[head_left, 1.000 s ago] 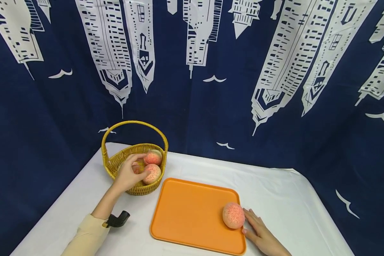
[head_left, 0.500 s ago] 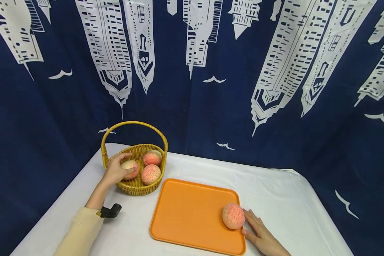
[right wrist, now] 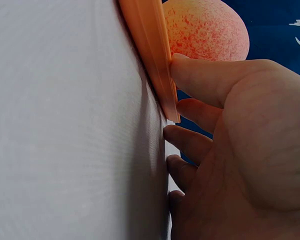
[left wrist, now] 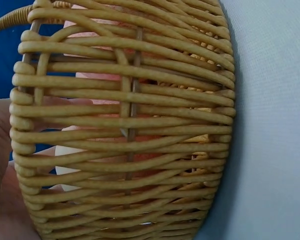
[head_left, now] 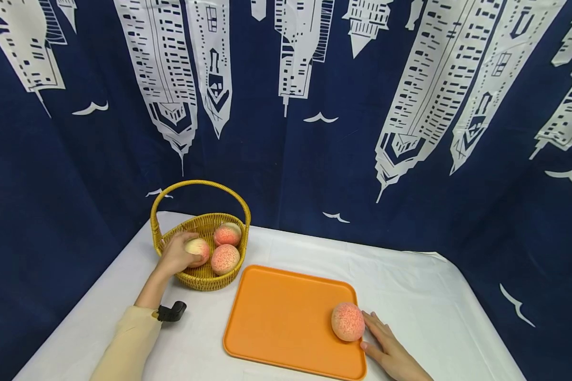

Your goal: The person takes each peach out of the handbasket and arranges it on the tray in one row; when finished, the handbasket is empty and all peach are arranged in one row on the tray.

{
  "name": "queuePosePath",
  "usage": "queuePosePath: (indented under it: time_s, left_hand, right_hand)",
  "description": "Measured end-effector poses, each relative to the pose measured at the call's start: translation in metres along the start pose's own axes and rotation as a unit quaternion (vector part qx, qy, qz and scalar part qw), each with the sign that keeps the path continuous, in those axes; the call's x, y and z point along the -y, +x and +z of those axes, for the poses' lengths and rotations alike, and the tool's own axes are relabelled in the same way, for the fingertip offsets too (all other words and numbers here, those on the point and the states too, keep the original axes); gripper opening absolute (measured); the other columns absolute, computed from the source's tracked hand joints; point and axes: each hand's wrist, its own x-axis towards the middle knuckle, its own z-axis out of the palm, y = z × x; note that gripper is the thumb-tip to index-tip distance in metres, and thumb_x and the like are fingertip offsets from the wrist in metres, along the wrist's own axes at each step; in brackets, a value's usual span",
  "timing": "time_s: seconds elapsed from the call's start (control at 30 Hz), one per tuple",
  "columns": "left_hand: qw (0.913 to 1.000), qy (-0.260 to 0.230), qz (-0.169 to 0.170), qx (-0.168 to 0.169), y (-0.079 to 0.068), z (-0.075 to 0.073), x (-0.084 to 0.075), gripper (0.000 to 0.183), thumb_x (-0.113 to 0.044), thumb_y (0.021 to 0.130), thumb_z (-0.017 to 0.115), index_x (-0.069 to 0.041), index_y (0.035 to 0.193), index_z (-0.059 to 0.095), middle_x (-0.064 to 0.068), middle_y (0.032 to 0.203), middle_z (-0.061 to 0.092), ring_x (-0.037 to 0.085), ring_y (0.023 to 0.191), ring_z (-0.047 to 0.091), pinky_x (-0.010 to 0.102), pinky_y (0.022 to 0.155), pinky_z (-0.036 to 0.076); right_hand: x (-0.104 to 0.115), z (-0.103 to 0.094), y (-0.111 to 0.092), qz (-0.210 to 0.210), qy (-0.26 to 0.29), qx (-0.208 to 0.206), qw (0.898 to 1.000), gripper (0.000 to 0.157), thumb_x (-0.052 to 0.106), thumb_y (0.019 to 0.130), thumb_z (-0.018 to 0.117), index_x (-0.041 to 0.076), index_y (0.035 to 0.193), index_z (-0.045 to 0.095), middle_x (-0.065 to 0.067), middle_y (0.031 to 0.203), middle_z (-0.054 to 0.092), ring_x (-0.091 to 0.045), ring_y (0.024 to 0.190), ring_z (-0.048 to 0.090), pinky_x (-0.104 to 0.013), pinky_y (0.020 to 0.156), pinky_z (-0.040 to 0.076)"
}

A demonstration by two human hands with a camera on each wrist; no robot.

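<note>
In the head view my left hand (head_left: 176, 255) reaches into the wicker basket (head_left: 207, 284) and grips a yellow-pink peach (head_left: 198, 251), thumb on the near side and fingers behind. Two more peaches lie beside it: a front one (head_left: 225, 259) and a back one (head_left: 228, 234). Through the basket's weave (left wrist: 125, 120) the left wrist view shows parts of that hand and of the fruit. My right hand (head_left: 388, 346) rests at the right edge of the orange tray (head_left: 286, 323), fingers extended. Its thumb touches the rim in the right wrist view. A speckled peach (head_left: 348, 321) sits on the tray close to those fingertips.
The basket's tall handle (head_left: 201, 182) arches over its opening. A white cloth (head_left: 410, 286) covers the table. Behind it hangs a dark blue curtain (head_left: 276, 174) with white building prints. A black wrist device (head_left: 171, 311) sticks out from my left wrist.
My left hand first moved left within the basket, away from the right-hand peaches, to the left peach. That peach has since turned and shifted slightly right in its grip. My right hand stays put.
</note>
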Motion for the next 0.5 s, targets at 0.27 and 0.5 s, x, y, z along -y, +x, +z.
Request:
queuePosePath:
  time_s: [0.27,0.5]
  left_hand:
    - [0.9997,0.019,-0.005,0.016,-0.0002,0.0014,-0.0033,0.067,0.0,0.071,0.078,0.005,0.133,0.053,0.031,0.137,0.045,0.048,0.122,0.044,0.063,0.098,0.038]
    - [0.9989,0.033,-0.021,0.026,0.0007,0.0028,-0.0025,0.069,0.002,0.071,0.078,0.004,0.134,0.051,0.031,0.131,0.049,0.049,0.117,0.048,0.063,0.095,0.043]
  right_hand:
    - [0.0012,0.0002,0.0022,0.006,-0.006,-0.002,1.0,0.072,0.041,0.095,0.058,0.014,0.155,0.027,-0.015,0.163,0.018,-0.017,0.148,-0.004,0.006,0.091,-0.012]
    - [0.0017,-0.0003,0.0025,0.016,0.014,0.011,1.0,0.074,0.039,0.095,0.058,0.013,0.156,0.025,-0.015,0.164,0.013,-0.034,0.149,-0.005,0.002,0.094,-0.015]
